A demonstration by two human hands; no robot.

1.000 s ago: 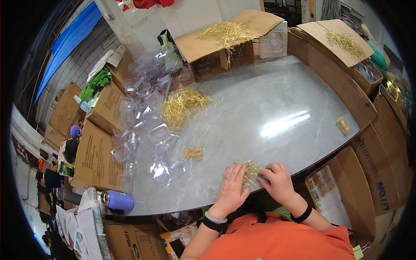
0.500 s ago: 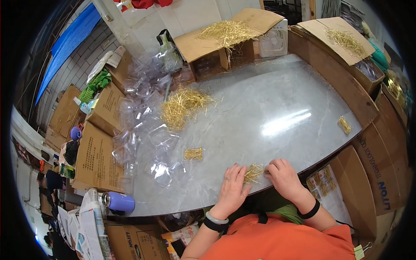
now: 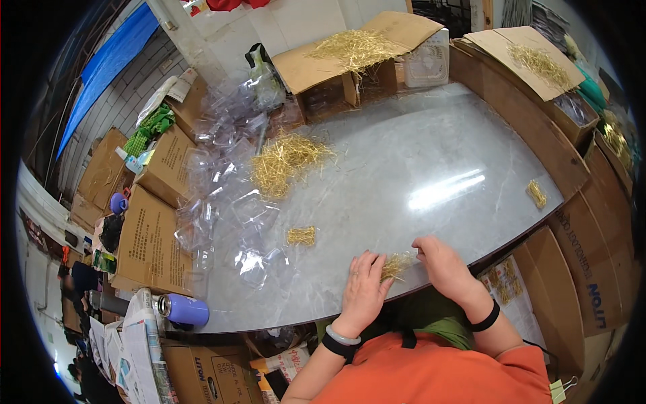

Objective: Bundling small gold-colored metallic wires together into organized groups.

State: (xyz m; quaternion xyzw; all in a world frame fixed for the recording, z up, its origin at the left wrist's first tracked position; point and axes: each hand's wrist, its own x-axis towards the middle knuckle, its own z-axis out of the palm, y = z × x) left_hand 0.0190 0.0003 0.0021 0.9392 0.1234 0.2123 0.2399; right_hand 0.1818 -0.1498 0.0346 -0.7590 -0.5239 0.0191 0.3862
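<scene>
A small loose pile of thin gold strips (image 3: 398, 265) lies near the table's front edge, between my two hands. My left hand (image 3: 365, 286) rests against its left side, fingers stretched out and thumb apart. To the right of the pile, my right hand (image 3: 444, 268) is raised slightly with fingers curled and the tips together; whatever they pinch is too small to make out. A neat bundle of gold strips (image 3: 301, 236) lies left of my left hand. Another gold bundle (image 3: 537, 194) is near the table's right edge. Farther back, a big tangled heap of gold strips (image 3: 286, 165) spreads out.
Clear plastic boxes (image 3: 232, 182) crowd the table's left side. A purple flask (image 3: 185, 310) stands at the front left corner. Cardboard boxes (image 3: 151, 242) line the left. Gold strips also top a cardboard shelf (image 3: 303, 71) at the back. More bundles lie in an open carton (image 3: 548, 283) lower right.
My right hand has moved slightly up and away from the pile, its fingers now more curled. My left hand stays beside the pile. The whole view has shifted slightly.
</scene>
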